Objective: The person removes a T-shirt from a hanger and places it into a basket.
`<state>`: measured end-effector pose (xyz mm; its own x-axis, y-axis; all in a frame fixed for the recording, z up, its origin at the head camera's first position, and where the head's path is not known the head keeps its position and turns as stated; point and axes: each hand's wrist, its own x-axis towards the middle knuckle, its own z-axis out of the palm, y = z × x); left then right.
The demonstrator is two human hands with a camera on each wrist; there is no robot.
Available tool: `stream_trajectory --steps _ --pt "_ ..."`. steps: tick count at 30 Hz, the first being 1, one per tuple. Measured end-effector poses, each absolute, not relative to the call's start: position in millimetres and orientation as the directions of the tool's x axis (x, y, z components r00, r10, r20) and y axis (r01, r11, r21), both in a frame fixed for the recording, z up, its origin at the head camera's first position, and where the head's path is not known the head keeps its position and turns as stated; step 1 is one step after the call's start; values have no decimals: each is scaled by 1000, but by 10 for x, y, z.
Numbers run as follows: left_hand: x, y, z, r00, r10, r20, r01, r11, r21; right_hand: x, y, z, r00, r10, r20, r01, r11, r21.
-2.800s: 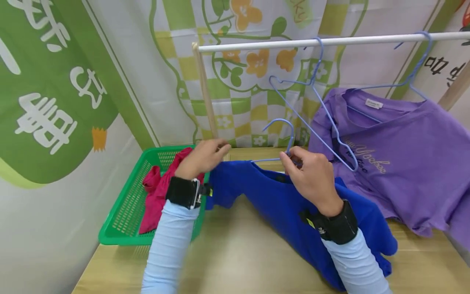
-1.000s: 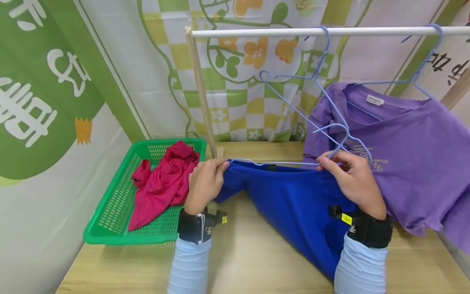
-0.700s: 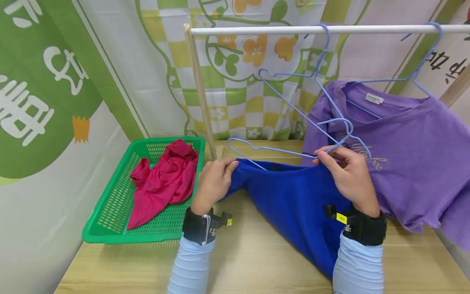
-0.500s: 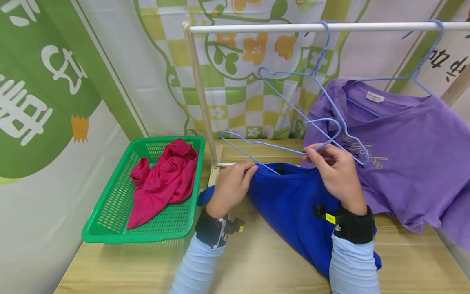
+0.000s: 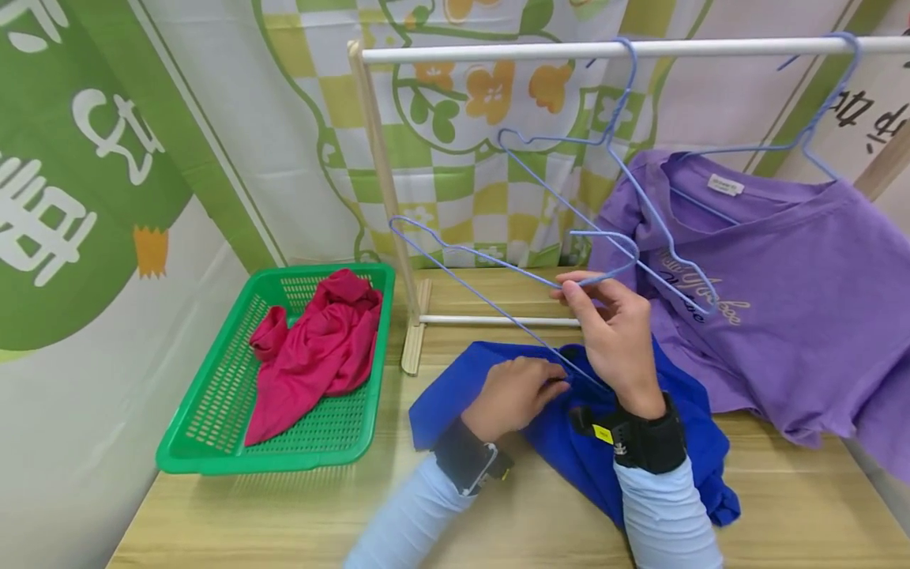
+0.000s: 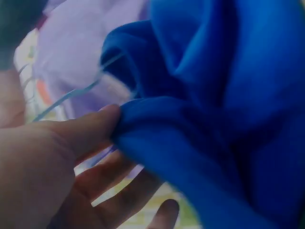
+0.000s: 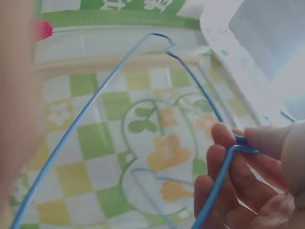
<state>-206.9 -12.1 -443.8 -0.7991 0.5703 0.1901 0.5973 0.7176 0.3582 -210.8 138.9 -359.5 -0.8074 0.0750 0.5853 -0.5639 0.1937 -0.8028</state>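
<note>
My right hand [image 5: 617, 340] pinches a blue wire clothes hanger [image 5: 469, 288] at its neck, below the hook. One end of that hanger stands free to the left, while its other end runs down into the neckline of a blue shirt [image 5: 455, 387]. With thumb and fingers my left hand [image 5: 513, 395] pinches the shirt's edge at the neckline, as the left wrist view shows up close. The shirt lies bunched on the wooden table [image 5: 284, 521]. In the right wrist view the held hanger [image 7: 90, 102] has its left end bare of cloth.
A white rail [image 5: 462, 54] on a wooden stand spans the back. From it hang a bare blue hanger [image 5: 550, 141] and a purple shirt [image 5: 789, 276] on another hanger. To the left sits a green basket [image 5: 206, 419] with a crimson garment [image 5: 313, 356] inside.
The hanger's left end has come out of the shirt's neckline and risen to the left. My left hand has moved right along the neckline; the shirt has dropped and bunched. My right hand shifted left.
</note>
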Motion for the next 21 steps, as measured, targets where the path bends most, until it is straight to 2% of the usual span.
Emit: stream_trajectory --steps 6,8,11,13,16,21 --pt "-2072 -63 -4573 -770 636 43 612 718 333 -1934 1357 -3387 -728 150 669 -658 124 -743" --pt "-2108 -114 -4564 -791 610 40 586 738 336 -1915 1354 -3282 -718 157 678 -660 156 -735" --pt "-2178 -244 -4498 -833 551 57 529 762 373 -1958 1353 -3076 -715 145 684 -628 296 -720" --pt "-2237 -355 -4447 -856 509 87 497 765 410 -2036 1343 -2894 -718 148 681 -576 423 -700" --pt "-2318 -536 -4388 -874 471 119 466 742 483 -2167 1293 -2575 -740 191 645 -427 607 -670" --pt "-2410 -803 -4354 -880 437 187 462 695 551 -2469 1128 -2053 -798 242 552 -198 760 -619"
